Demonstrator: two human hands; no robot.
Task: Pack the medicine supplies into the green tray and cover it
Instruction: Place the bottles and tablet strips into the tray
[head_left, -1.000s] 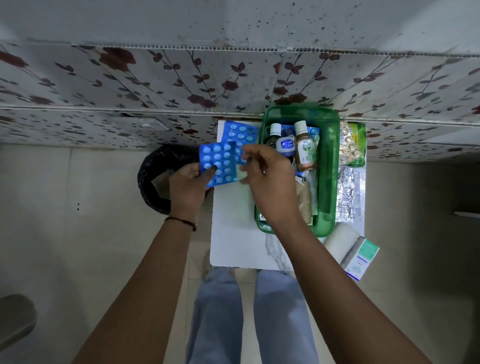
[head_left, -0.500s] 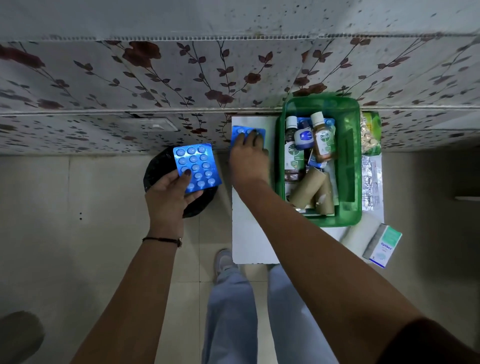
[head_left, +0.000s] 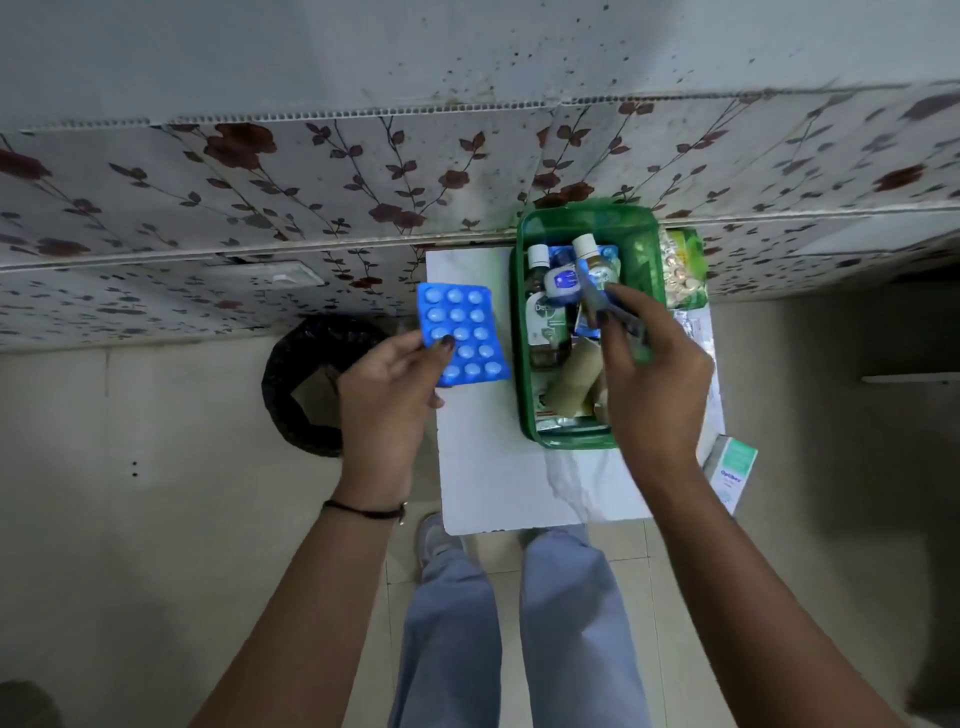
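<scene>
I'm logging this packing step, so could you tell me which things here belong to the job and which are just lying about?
Belongs to the job:
green tray
blue blister pack in the left hand
right hand over the tray
bottles
boxed medicine
foil strips

Lying about:
black bin

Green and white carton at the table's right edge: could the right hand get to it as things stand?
Probably yes: the carton lies uncovered beside the right hand's forearm, but that hand already pinches something blurred.
</scene>
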